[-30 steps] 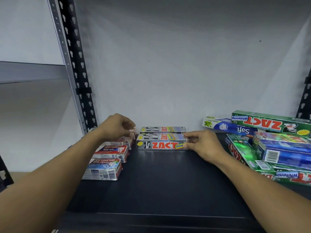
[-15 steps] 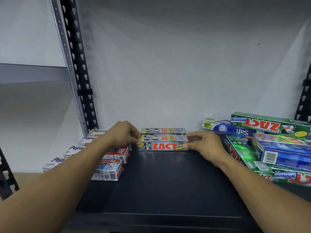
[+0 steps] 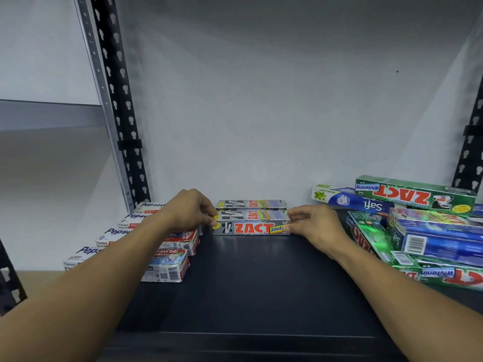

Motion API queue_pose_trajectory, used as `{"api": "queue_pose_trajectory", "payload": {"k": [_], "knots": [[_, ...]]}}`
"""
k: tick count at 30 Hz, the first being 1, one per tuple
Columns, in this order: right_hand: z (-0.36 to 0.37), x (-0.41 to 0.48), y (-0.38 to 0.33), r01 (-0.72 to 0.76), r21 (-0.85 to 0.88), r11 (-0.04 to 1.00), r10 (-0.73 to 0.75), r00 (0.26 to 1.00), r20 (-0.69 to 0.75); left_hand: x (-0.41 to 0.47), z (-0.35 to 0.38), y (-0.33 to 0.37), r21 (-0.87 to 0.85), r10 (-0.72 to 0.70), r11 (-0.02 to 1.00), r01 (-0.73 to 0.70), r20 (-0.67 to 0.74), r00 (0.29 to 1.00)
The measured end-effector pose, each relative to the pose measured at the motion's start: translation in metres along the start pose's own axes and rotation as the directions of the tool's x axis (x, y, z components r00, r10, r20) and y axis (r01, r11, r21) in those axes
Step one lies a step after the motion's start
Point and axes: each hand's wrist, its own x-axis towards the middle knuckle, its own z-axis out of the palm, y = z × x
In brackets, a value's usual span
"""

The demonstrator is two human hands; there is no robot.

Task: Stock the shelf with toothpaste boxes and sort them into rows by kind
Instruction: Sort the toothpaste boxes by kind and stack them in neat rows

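A silver ZACT Smokers box point(image 3: 249, 227) lies across the middle of the dark shelf point(image 3: 256, 283). A second silver ZACT box point(image 3: 252, 204) lies right behind it. My left hand point(image 3: 189, 211) pinches the front box's left end. My right hand point(image 3: 315, 227) pinches its right end. Rows of white and red Pepsodent boxes point(image 3: 170, 265) run along the shelf's left side, partly hidden by my left forearm. On the right is a loose pile: green ZACT Whitening boxes point(image 3: 415, 195), a Safi box point(image 3: 352, 202) and blue boxes point(image 3: 439, 239).
A perforated black and grey upright point(image 3: 115, 105) stands at the left, another point(image 3: 470, 158) at the right edge. The grey back wall point(image 3: 261, 113) closes the shelf behind the boxes. The shelf's front lip point(image 3: 261, 338) runs below my forearms.
My left hand has moved right from the Pepsodent boxes to the left end of the front silver ZACT box. My right hand has stayed on the right end. The view tilted up slightly.
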Motion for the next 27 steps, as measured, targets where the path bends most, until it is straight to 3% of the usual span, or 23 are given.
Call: {"api": "queue_pose_trajectory", "payload": {"k": [11, 18, 23, 27], "knots": [[-0.004, -0.009, -0.012, 0.024, -0.045, 0.999, -0.023, 1.0, 0.021, -0.009, 0.003, 0.01, 0.042, -0.019, 0.999, 0.02, -0.03, 0.999], [-0.047, -0.045, -0.049, 0.172, -0.135, 0.976, -0.191, 0.971, -0.143, -0.029, 0.035, 0.059, 0.048, 0.119, 0.992, -0.113, -0.141, 0.983], [-0.135, -0.084, -0.057, 0.207, -0.418, 0.885, -0.259, 0.963, -0.073, -0.031, 0.066, 0.121, -0.07, 0.255, 0.961, -0.268, -0.153, 0.955], [-0.224, -0.11, -0.042, -0.021, -0.686, 0.728, -0.027, 0.998, -0.06, -0.024, 0.088, 0.172, -0.214, 0.318, 0.914, -0.345, -0.152, 0.936]]}}
